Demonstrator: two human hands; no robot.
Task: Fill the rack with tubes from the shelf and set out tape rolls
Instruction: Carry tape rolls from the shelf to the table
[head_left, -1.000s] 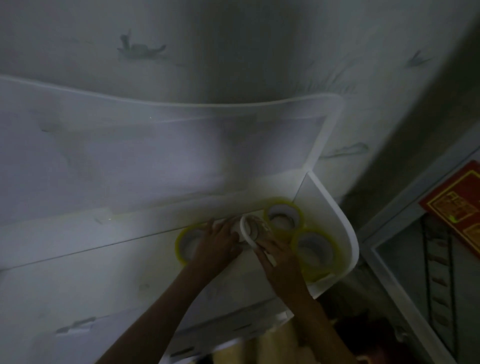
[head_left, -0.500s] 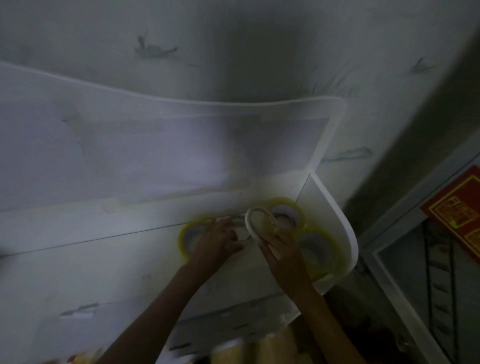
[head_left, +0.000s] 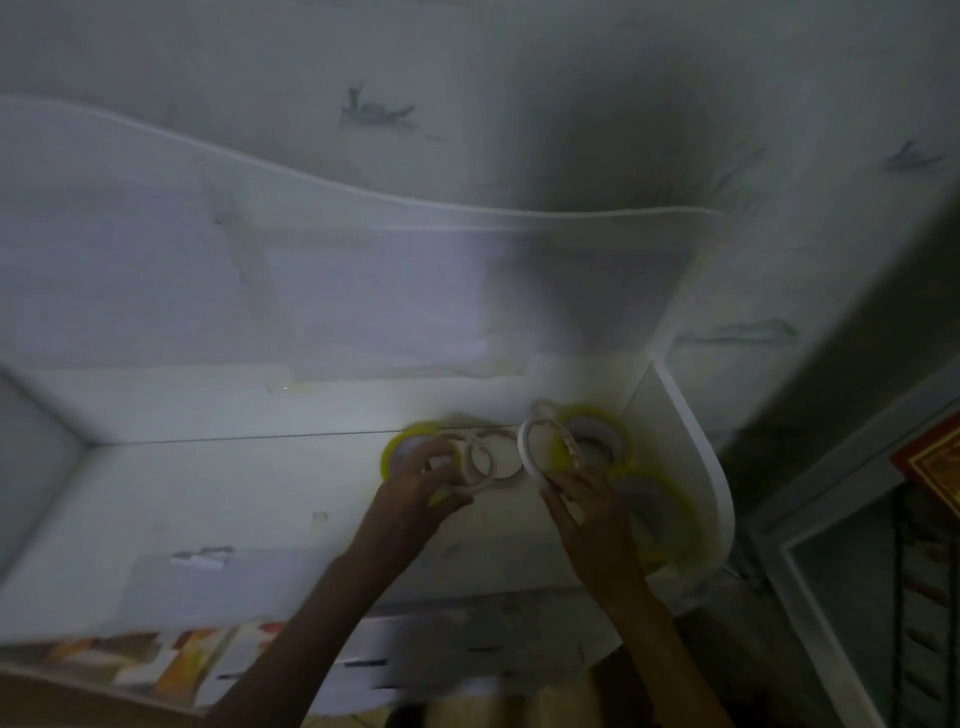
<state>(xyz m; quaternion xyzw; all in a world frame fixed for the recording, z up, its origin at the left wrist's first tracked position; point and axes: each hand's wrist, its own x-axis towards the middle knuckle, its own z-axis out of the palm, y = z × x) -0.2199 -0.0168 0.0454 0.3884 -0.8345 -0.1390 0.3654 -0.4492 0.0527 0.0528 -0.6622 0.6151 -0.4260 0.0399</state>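
On the white shelf (head_left: 218, 478), the right hand (head_left: 589, 512) pinches a thin white tape ring (head_left: 540, 449) and the left hand (head_left: 423, 480) grips another ring (head_left: 480, 470); either could slip in dim light.

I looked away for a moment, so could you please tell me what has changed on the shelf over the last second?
The right hand has lifted a thin white tape ring off the shelf and tilted it up on edge. The left hand has taken its own grip on another white ring; the hands have drawn apart. The three yellow tape rolls stayed where they were.
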